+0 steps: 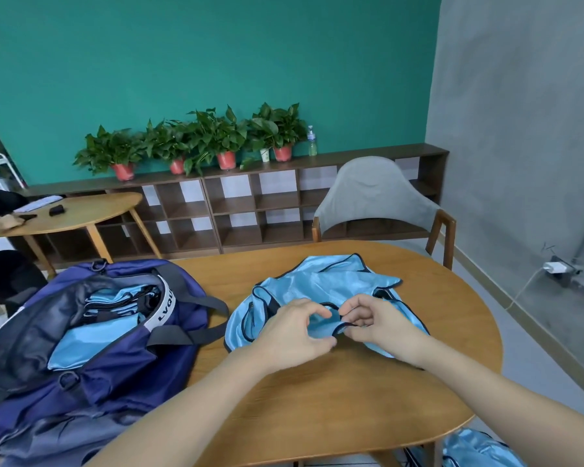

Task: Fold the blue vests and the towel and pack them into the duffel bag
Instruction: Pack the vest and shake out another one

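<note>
left hand [292, 332] and right hand [375, 326] meet over a crumpled blue vest [321, 291] on the wooden table [334, 399], each pinching its dark-trimmed edge. left of the grip, the open duffel bag [91, 335] holds folded blue vests [115, 308].

Bare table [317, 399] between duffel bag [115, 358] and vest [334, 281]
</note>
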Motion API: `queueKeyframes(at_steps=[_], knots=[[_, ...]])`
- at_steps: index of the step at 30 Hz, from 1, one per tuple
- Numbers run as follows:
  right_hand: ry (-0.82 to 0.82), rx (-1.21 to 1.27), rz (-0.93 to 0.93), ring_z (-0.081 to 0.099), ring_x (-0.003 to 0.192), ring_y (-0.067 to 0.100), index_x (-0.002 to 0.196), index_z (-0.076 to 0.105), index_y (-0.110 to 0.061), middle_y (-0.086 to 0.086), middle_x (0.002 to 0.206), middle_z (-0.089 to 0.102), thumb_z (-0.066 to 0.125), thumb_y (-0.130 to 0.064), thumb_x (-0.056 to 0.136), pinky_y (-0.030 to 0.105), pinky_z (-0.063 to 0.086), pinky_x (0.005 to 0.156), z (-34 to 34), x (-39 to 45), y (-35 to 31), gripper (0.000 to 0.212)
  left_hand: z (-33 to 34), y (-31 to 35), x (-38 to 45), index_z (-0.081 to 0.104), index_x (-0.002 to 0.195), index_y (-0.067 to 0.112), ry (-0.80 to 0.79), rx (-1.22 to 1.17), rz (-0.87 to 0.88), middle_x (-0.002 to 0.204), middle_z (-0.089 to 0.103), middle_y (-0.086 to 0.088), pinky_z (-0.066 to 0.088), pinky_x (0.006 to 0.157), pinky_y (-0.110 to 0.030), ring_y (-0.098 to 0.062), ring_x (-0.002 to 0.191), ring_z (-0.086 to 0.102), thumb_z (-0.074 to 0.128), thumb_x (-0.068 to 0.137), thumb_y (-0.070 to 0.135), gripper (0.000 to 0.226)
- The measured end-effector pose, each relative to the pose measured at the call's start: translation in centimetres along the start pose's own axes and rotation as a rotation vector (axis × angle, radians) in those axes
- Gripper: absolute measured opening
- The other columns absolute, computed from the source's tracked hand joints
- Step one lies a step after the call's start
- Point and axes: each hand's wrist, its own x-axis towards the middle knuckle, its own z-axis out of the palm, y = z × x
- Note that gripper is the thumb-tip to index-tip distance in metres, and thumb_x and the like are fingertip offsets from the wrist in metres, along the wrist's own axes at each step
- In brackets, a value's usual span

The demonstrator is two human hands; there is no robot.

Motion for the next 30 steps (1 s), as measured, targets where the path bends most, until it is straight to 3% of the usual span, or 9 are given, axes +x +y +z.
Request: queueKeyframes(at_steps=[2,6,9,12,14,19,25,30], knots=[[0.016,0.028,-0.016,0.068,0.082,0.014,0.103,0.068,-0.012,0.011,0.092,0.072,0.078,0.0,0.082,0.03,0.054,0.089,0.0,0.1,-0.6,0.027,0.5,0.5,0.2,0.06,0.123,0.041,0.034,0.071,0.01,0.113,0.053,0.024,0.046,0.09,-0.026,0.005,0.102,0.046,0.072,0.072,0.064,0.058],[0.095,-0.004,-0.082,0.068,0.08,0.01,0.098,0.072,-0.013,0.009,0.093,0.073,0.082,-0.008,0.081,0.024,0.056,0.082,0.3,0.1,-1.4,0.021,1.7,1.0,1.0,0.07,0.112,0.027,0.224,0.144,0.087,0.108,0.063,0.016,0.047,0.085,-0.027,-0.001,0.107,0.048,0.066,0.091,0.045,0.028],[0.137,-0.395,-0.214,0.061,0.081,0.006,0.088,0.072,-0.027,-0.01,0.094,0.066,0.081,-0.023,0.084,0.018,0.048,0.076,0.2,0.5,-0.6,0.01,2.1,0.5,1.1,0.074,0.103,0.021,0.305,0.122,0.136,0.098,0.067,0.014,0.049,0.082,-0.027,-0.003,0.103,0.051,0.061,0.092,0.034,0.021],[0.103,-0.6,-0.268,0.058,0.085,0.004,0.093,0.076,-0.028,-0.021,0.114,0.052,0.074,-0.03,0.09,0.009,0.04,0.076,0.2,1.1,0.3,0.004,2.2,-0.3,0.9,0.076,0.098,0.021,0.313,0.113,0.187,0.089,0.066,0.015,0.051,0.079,-0.027,-0.001,0.095,0.05,0.058,0.091,0.035,0.024],[0.059,-0.62,-0.29,0.059,0.091,0.002,0.097,0.079,-0.024,-0.02,0.122,0.055,0.07,-0.032,0.093,0.008,0.04,0.079,0.4,1.7,0.4,0.013,1.9,-0.7,0.6,0.078,0.098,0.023,0.334,0.097,0.221,0.088,0.066,0.015,0.052,0.078,-0.026,-0.001,0.094,0.052,0.055,0.091,0.038,0.028],[-0.009,-0.7,-0.336,0.056,0.095,0.003,0.101,0.077,-0.025,-0.017,0.097,0.067,0.063,-0.041,0.097,0.026,0.047,0.088,0.9,2.4,-0.8,0.022,-0.1,-1.9,0.5,0.079,0.092,0.019,0.433,0.191,0.322,0.083,0.067,0.013,0.053,0.074,-0.025,-0.003,0.087,0.052,0.06,0.092,0.034,0.024],[0.161,-0.662,-0.478,0.054,0.095,-0.005,0.096,0.08,-0.023,-0.018,0.092,0.067,0.076,-0.034,0.088,0.004,0.034,0.085,-0.8,3.1,-5.8,0.014,-4.9,-2.8,2.1,0.078,0.095,0.019,0.394,0.371,0.346,0.092,0.069,0.013,0.05,0.086,-0.035,-0.01,0.097,0.048,0.066,0.092,0.029,0.016],[0.223,-0.661,-0.475,0.061,0.087,0.001,0.096,0.081,-0.018,-0.009,0.093,0.068,0.077,-0.026,0.088,0.005,0.044,0.077,-3.1,3.8,-11.1,0.012,-10.9,0.3,3.9,0.079,0.095,0.018,0.382,0.336,0.365,0.091,0.068,0.011,0.046,0.091,-0.032,-0.008,0.098,0.047,0.067,0.095,0.032,0.018]])
